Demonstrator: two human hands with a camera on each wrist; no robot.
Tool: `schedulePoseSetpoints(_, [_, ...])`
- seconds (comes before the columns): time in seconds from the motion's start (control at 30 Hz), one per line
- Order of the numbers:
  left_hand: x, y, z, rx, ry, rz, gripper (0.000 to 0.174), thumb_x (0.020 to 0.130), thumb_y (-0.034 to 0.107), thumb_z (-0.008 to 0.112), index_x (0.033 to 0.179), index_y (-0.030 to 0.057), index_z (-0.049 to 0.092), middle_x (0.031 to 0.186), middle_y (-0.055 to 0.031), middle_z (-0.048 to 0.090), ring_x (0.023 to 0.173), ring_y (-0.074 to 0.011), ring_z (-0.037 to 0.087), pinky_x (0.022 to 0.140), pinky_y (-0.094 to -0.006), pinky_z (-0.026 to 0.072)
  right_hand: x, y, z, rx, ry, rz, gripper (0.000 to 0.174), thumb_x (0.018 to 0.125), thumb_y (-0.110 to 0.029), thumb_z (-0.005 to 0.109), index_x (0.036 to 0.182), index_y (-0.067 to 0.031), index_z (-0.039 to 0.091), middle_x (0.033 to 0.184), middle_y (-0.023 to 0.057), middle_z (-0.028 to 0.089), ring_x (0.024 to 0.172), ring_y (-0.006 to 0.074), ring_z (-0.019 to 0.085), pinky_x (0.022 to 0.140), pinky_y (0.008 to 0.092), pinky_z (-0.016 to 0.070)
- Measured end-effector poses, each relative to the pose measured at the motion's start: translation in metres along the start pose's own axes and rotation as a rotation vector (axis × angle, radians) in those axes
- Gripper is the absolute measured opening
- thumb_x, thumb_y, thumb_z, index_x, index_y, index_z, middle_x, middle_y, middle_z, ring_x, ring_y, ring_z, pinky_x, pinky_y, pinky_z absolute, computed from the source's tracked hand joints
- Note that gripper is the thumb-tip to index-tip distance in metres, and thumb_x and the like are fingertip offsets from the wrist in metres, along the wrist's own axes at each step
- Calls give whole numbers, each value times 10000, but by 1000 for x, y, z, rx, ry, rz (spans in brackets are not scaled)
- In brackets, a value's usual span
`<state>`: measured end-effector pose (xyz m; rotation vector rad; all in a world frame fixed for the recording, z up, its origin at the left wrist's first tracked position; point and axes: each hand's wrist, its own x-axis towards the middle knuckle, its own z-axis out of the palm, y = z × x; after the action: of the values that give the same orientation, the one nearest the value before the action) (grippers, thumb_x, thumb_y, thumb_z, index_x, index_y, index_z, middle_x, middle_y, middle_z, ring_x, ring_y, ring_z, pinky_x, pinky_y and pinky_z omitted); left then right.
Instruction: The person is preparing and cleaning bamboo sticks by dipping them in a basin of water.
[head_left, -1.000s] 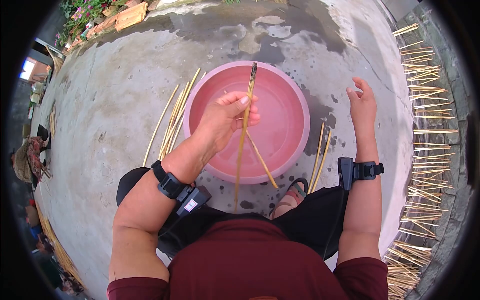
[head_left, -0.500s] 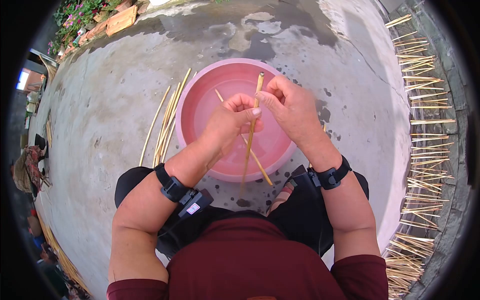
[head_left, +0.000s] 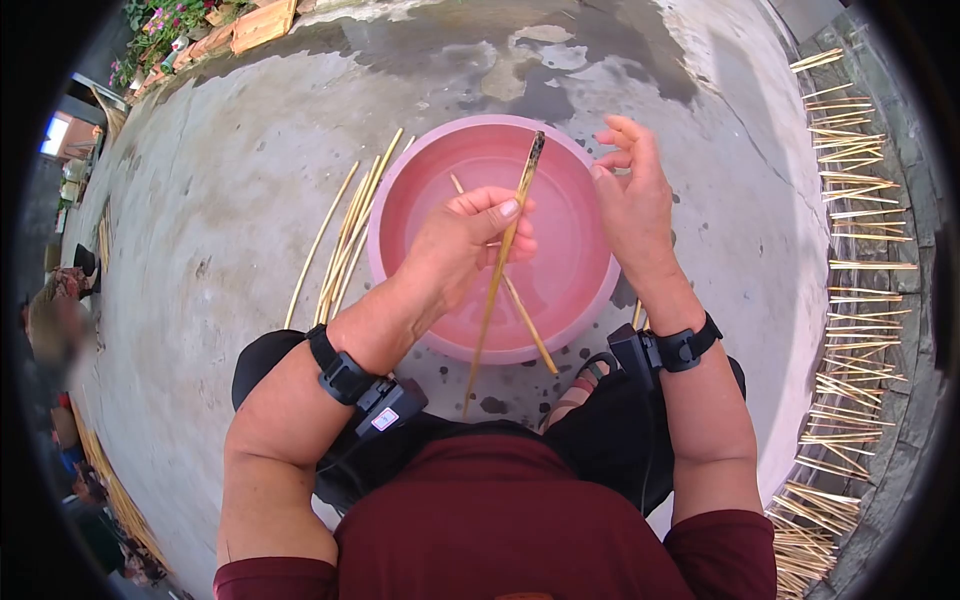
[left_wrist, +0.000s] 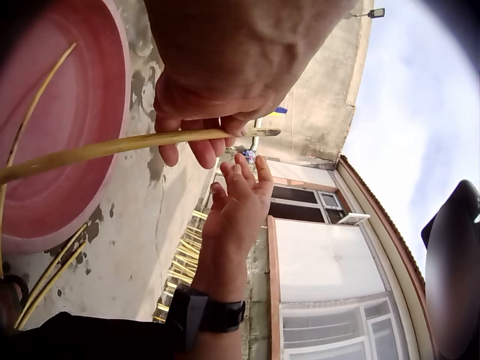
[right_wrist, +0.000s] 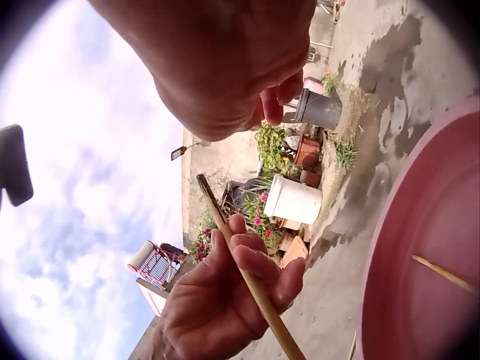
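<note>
My left hand [head_left: 462,238] pinches a long yellow-brown stalk [head_left: 491,290] between thumb and fingers. The stalk's dark, blackened upper end points away from me, and its lower end slants back toward my lap. Nothing is in my right hand [head_left: 638,205], which hovers by the right rim with its fingers loosely bent, apart from the stalk. Below both hands stands a round pink basin [head_left: 609,262] with water in it. Another stalk [head_left: 530,326] leans across the basin, its near end sticking out over the front rim.
Several loose stalks [head_left: 345,245] lie left of the basin. A long row of stalks [head_left: 870,266] lines the ground at the right. Beside my foot are more stalks [head_left: 637,315]. Potted flowers [head_left: 172,25] stand far left, and a white bucket [right_wrist: 296,199] shows in the right wrist view.
My right hand came in from the right, touched the stalk near its upper end, then drew back a short way right. My left hand has kept hold of the stalk, whose upper end now leans further right.
</note>
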<state>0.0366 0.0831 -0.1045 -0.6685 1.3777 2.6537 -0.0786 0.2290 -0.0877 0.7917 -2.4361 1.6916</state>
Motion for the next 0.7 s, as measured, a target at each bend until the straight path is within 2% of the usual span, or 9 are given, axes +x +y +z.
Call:
schedulePoseSetpoints(0.03, [0, 0, 0, -2, -8, -11, 163, 931, 137, 520, 984, 5, 601, 815, -74, 624, 744, -178, 634, 762, -344, 553, -1, -2, 4, 99, -7, 9, 152, 840, -61, 567, 988, -52, 601, 839, 51, 626, 752, 170, 602, 706, 294, 466])
schedulePoseSetpoints(0.13, [-2, -2, 2, -12, -46, -16, 187, 945, 154, 493, 988, 5, 597, 817, -78, 629, 740, -179, 637, 749, -327, 547, -9, 0, 8, 339, -398, 96, 181, 838, -46, 556, 1007, -32, 617, 850, 20, 621, 767, 110, 577, 728, 261, 459])
schedulePoseSetpoints(0.23, [-2, -3, 5, -10, -80, -21, 195, 953, 156, 474, 991, 7, 594, 807, -68, 623, 723, -175, 632, 736, -328, 541, -13, -13, 7, 542, -458, 301, 147, 840, -32, 534, 956, -5, 620, 862, 15, 611, 775, 84, 560, 724, 245, 454])
schedulePoseSetpoints(0.33, [-4, -5, 8, -57, -170, -32, 184, 953, 150, 469, 985, 13, 588, 787, -58, 607, 695, -166, 616, 734, -338, 539, -11, -7, 5, 556, -471, 295, 153, 854, -24, 498, 955, 14, 606, 855, 30, 601, 758, 78, 555, 692, 236, 459])
schedulePoseSetpoints(0.43, [-7, -6, 12, -124, -195, -18, 192, 967, 144, 435, 963, 32, 591, 757, -38, 575, 635, -133, 560, 683, -296, 514, -10, -16, 0, 654, -529, 315, 168, 855, -7, 490, 997, 23, 575, 836, 51, 594, 696, 90, 574, 639, 235, 477])
schedulePoseSetpoints(0.53, [-6, -8, 9, -181, -225, 10, 187, 966, 161, 445, 974, 29, 576, 751, -39, 568, 613, -134, 545, 626, -289, 491, -11, -23, -1, 708, -585, 305, 185, 855, 7, 485, 1031, 29, 539, 837, 71, 592, 637, 101, 591, 593, 234, 491])
schedulePoseSetpoints(0.7, [-8, -7, 12, -261, -231, -3, 185, 965, 173, 452, 967, 25, 564, 737, -44, 552, 582, -134, 509, 579, -277, 449, -13, -20, 1, 710, -592, 335, 174, 855, -3, 501, 1024, 24, 527, 848, 68, 594, 624, 100, 599, 595, 233, 495])
